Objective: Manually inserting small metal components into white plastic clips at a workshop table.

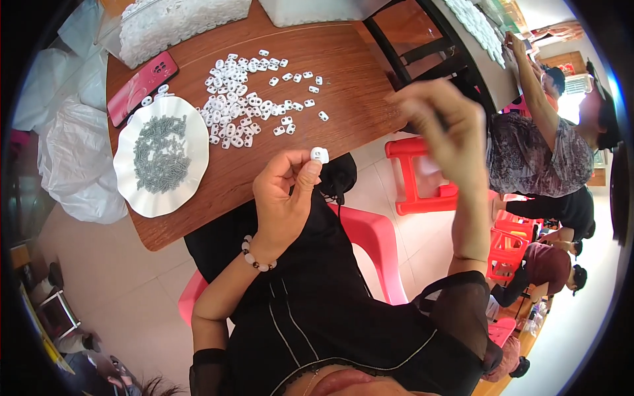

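Observation:
My left hand (284, 188) pinches a small white plastic cord-lock-like piece (319, 156) between thumb and fingertips, just off the table's near edge. My right hand (452, 129) is raised to the right, beyond the table's right edge; motion smears its fingers, so I cannot tell what they hold, if anything. A loose heap of white two-holed plastic pieces (231, 109) lies in the middle of the table. Left of the heap, a white wavy-rimmed dish (123, 160) carries many small grey metal pieces (158, 155) that look like springs.
A pink phone (142, 89) lies beyond the dish. Bulk white parts (175, 26) fill a clear bin at the table's far left, beside another pale bin (317, 10). White plastic bags (82, 158) hang at left. Red stools (422, 175) and several co-workers (541, 155) are to the right.

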